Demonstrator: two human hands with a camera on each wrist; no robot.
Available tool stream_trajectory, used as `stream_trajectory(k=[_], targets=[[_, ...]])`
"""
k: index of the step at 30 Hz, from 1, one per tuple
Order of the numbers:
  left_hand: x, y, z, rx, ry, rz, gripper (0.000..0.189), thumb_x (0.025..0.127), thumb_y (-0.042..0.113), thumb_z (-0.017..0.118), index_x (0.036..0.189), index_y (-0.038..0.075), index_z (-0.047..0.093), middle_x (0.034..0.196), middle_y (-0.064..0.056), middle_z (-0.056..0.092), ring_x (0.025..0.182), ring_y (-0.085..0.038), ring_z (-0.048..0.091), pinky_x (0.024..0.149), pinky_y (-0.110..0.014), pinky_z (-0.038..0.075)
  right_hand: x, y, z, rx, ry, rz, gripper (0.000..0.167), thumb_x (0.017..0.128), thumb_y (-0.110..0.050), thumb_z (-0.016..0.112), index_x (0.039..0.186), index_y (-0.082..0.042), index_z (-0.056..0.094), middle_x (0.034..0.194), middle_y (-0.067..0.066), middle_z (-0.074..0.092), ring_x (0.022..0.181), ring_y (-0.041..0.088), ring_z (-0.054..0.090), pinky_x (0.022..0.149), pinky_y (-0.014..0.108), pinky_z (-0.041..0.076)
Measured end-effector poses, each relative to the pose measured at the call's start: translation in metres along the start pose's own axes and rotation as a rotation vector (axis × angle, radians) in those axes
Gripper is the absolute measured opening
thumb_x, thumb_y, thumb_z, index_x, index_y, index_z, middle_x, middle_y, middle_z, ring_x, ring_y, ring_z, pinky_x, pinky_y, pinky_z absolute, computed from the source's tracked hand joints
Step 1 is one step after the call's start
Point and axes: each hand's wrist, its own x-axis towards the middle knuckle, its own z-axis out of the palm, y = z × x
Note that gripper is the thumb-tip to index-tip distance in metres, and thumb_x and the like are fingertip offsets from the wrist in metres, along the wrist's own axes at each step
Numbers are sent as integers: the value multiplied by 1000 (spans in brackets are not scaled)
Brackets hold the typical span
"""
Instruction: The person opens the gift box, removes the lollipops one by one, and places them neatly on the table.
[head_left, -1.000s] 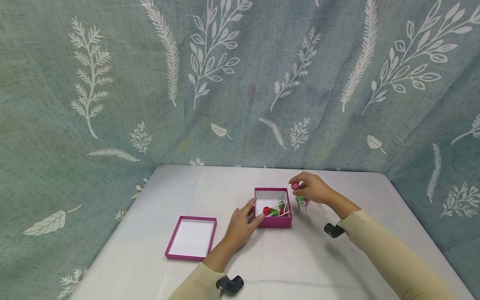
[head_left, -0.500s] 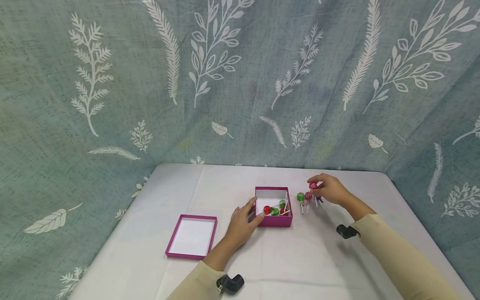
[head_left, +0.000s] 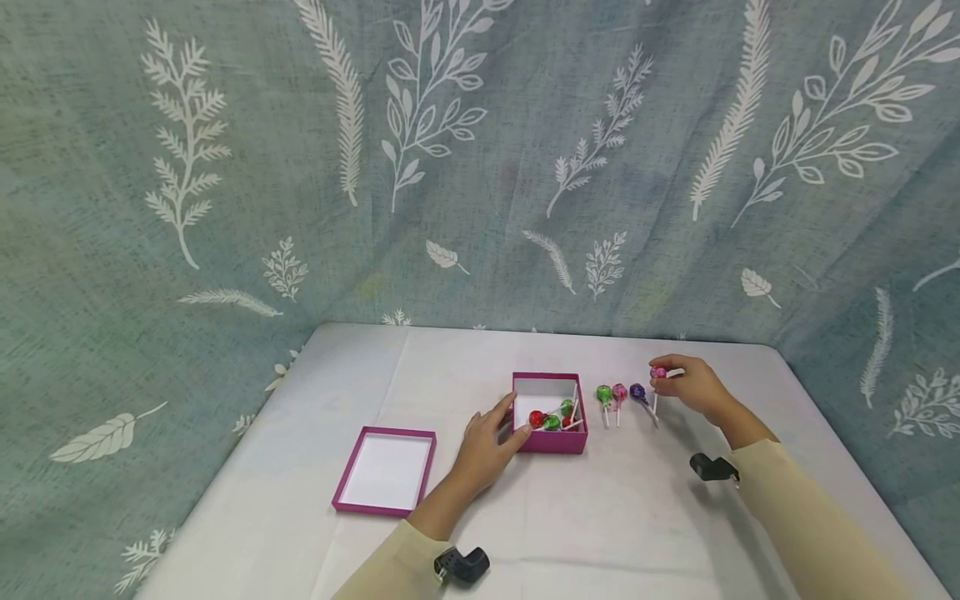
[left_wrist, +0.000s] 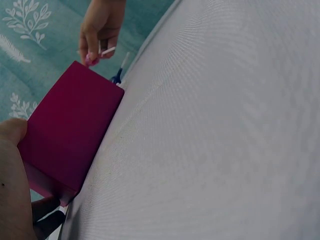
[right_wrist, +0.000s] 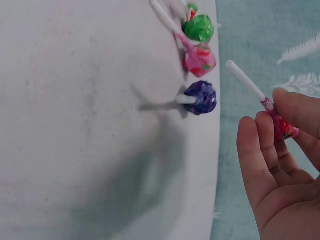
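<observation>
My right hand [head_left: 699, 390] pinches a pink-wrapped lollipop [head_left: 658, 372] by its head, the white stick pointing down in the head view. In the right wrist view the thumb and fingertips are on the wrapper [right_wrist: 286, 129]. To its left on the table lie a purple lollipop [head_left: 637, 392], a pink one [head_left: 619, 392] and a green one [head_left: 604, 395]. My left hand [head_left: 480, 450] holds the near left corner of a magenta box [head_left: 551, 444], thumb at the front and fingers along the left side. Inside the box are several red and green lollipops [head_left: 552, 422].
A magenta box lid [head_left: 384, 472] lies with its white inside up, left of the left hand. White cloth covers the table [head_left: 570, 533]. Behind it hangs a blue-green curtain [head_left: 480, 250] with white leaf prints.
My right hand has carried the pink lollipop rightward from beside the box, past the green, pink and purple ones. The left hand has stayed at the box.
</observation>
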Motion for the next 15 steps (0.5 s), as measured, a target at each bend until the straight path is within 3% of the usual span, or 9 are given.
stream_trajectory(k=[8, 15], targets=[[-1, 2, -1, 0, -5, -6, 73, 92, 63, 50, 151, 23, 37, 141, -4, 52, 135, -23, 42, 115, -54, 13, 4, 23, 5, -28, 35, 87, 47, 92, -18, 69, 132, 2, 55, 119, 19, 58, 101, 29, 59, 80, 38, 54], [-1, 2, -1, 3, -6, -3, 73, 92, 64, 49, 152, 24, 37, 142, -4, 52, 134, -23, 42, 115, -54, 13, 3, 43, 12, -54, 39, 109, 43, 92, -19, 69, 127, 4, 58, 120, 23, 57, 90, 24, 60, 74, 33, 54]])
